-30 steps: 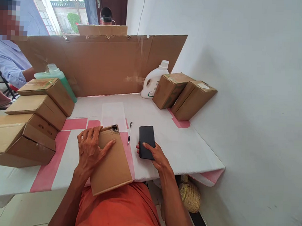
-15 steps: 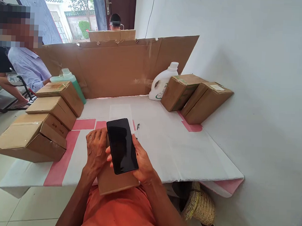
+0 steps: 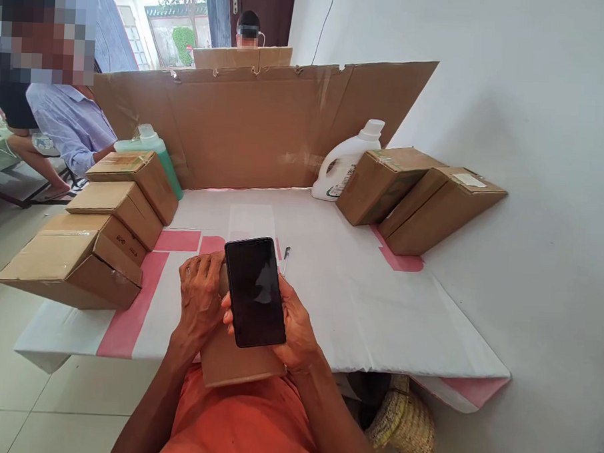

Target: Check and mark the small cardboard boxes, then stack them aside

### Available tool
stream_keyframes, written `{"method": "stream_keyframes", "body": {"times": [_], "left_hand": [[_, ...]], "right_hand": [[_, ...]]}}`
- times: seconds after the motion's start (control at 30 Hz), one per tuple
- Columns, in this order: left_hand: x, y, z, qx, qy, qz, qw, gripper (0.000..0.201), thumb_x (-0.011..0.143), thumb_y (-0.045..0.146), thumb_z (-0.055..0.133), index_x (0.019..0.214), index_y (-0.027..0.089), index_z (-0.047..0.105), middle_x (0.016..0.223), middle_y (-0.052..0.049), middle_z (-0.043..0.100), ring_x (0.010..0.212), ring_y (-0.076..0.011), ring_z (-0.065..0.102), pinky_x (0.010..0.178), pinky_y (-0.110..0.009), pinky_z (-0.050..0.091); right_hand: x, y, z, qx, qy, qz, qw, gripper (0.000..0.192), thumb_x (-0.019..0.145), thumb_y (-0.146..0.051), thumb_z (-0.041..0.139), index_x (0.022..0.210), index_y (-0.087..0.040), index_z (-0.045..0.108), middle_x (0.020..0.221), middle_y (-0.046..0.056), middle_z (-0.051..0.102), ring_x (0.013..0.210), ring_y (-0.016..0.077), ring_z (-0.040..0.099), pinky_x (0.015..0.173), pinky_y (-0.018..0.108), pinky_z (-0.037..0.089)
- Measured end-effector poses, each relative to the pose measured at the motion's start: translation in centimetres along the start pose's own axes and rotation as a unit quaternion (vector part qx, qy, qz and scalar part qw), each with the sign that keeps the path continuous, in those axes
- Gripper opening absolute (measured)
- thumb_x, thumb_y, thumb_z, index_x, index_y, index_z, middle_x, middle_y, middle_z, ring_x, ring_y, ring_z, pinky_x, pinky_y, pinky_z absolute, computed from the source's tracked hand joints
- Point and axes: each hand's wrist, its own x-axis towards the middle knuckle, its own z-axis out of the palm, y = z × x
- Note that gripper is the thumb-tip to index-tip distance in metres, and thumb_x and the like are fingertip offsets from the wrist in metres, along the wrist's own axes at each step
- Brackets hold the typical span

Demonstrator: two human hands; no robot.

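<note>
head camera looks down, close over the table [image 3: 359, 302].
</note>
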Motion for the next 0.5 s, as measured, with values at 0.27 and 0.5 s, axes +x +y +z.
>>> {"method": "stream_keyframes", "body": {"times": [0.27, 0.5], "left_hand": [[-0.05, 0.17, -0.19, 0.002, -0.005, 0.002, 1.000, 0.052, 0.076, 0.015, 0.053, 0.127, 0.019, 0.061, 0.112, -0.015, 0.071, 0.105, -0.0344, 0.062, 0.099, -0.048, 0.042], [0.01, 0.17, -0.05, 0.011, 0.005, 0.008, 1.000, 0.050, 0.081, 0.016, 0.050, 0.129, 0.018, 0.061, 0.114, -0.015, 0.072, 0.107, -0.0344, 0.062, 0.100, -0.047, 0.042]], "right_hand": [[-0.18, -0.05, -0.01, 0.002, 0.002, 0.001, 1.000, 0.063, 0.101, -0.067, 0.042, 0.116, -0.014, 0.074, 0.101, 0.018, 0.080, 0.098, 0.0306, 0.076, 0.086, 0.047, 0.064], [-0.22, 0.27, -0.42, 0.014, -0.012, 0.008, 1.000, 0.067, 0.099, -0.072, 0.044, 0.114, -0.014, 0.074, 0.103, 0.018, 0.079, 0.098, 0.0310, 0.076, 0.088, 0.049, 0.063]]}}
